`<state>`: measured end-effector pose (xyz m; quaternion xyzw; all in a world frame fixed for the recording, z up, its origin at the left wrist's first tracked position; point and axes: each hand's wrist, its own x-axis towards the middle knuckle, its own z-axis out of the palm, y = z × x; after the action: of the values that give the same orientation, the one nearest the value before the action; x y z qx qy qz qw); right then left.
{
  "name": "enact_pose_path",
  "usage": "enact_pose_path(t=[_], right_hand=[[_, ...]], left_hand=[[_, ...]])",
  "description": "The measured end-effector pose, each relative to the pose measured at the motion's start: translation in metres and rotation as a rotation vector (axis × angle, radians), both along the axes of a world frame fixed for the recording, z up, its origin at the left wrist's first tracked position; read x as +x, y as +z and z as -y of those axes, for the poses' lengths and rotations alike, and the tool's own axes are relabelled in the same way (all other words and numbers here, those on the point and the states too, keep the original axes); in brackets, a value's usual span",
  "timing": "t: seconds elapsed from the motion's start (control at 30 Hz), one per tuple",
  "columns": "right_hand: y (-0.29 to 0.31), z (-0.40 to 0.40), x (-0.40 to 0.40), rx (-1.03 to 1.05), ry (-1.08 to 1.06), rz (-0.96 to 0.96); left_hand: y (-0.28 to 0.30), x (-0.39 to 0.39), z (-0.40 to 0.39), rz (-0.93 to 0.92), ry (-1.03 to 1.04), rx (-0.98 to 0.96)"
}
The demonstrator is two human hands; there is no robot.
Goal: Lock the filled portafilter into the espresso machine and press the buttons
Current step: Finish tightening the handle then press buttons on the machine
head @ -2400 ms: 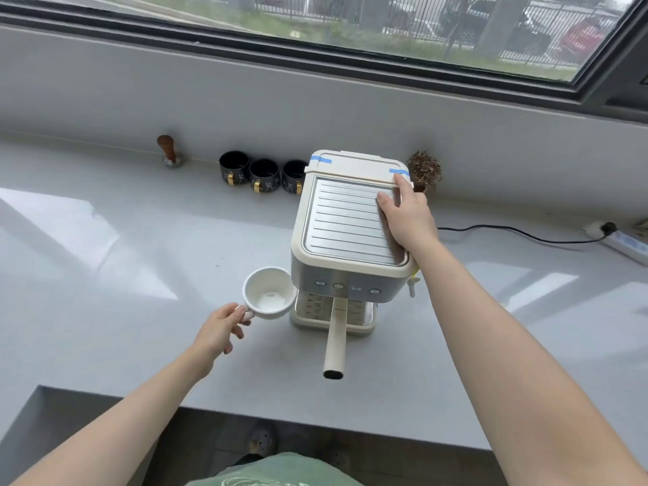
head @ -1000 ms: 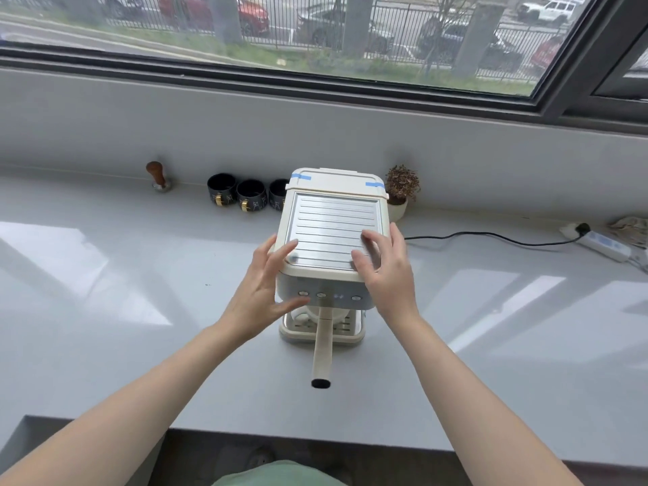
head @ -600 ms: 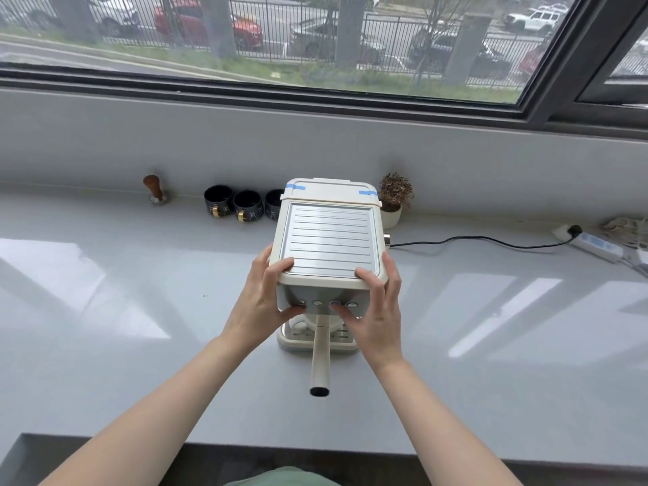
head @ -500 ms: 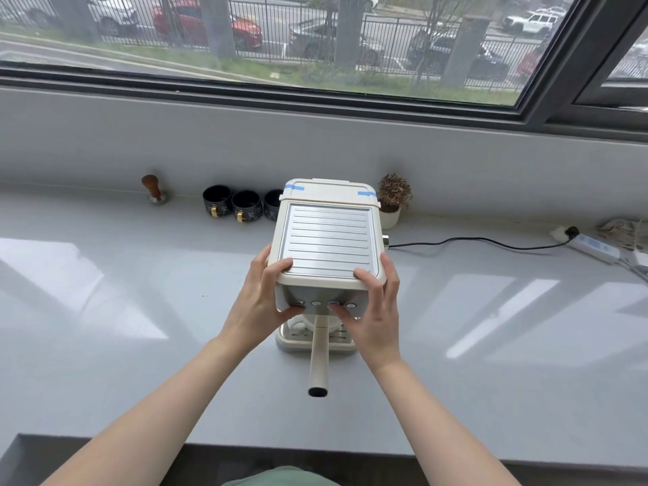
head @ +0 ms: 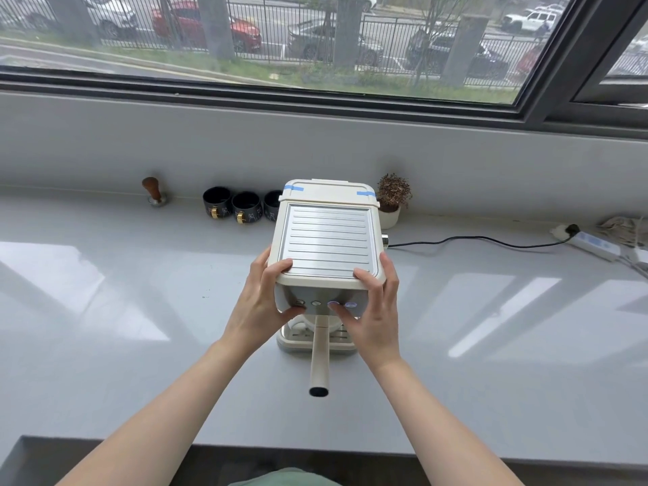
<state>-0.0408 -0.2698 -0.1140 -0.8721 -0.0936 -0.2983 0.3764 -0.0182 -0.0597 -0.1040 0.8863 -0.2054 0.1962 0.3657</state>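
Note:
A cream espresso machine [head: 328, 240] with a ribbed metal top stands on the grey counter [head: 105, 310]. The portafilter sits in its group head, its cream handle [head: 319, 359] pointing straight toward me. A white cup [head: 298, 324] shows partly under the machine, on the drip tray. My left hand [head: 261, 303] clasps the machine's front left corner, thumb by the leftmost button. My right hand [head: 373, 310] clasps the front right corner, its thumb on a button [head: 333, 304] in the front row. Two buttons on the right glow blue.
A wooden-knobbed tamper [head: 154, 192] and three dark cups [head: 242, 206] stand along the back wall, left of the machine. A small potted plant [head: 391, 201] sits at its right. A black cable [head: 473, 240] runs to a power strip [head: 592, 245] at the far right.
Both hands moved from the machine's top down to its front corners, thumbs at the button row. Earlier my left hand held the white cup, which now sits under the machine. Two buttons now glow.

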Motion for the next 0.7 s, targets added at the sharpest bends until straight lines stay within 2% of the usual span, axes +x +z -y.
enact_pose_path(t=[0.53,0.7], right_hand=[[0.007,0.003,-0.004,-0.047,-0.040,-0.045],[0.029,-0.005,-0.008,-0.170,-0.079,-0.169]], left_hand=[[0.002,-0.001,0.000,0.000,0.007,-0.019],[0.002,0.000,-0.001,-0.008,0.012,-0.019]])
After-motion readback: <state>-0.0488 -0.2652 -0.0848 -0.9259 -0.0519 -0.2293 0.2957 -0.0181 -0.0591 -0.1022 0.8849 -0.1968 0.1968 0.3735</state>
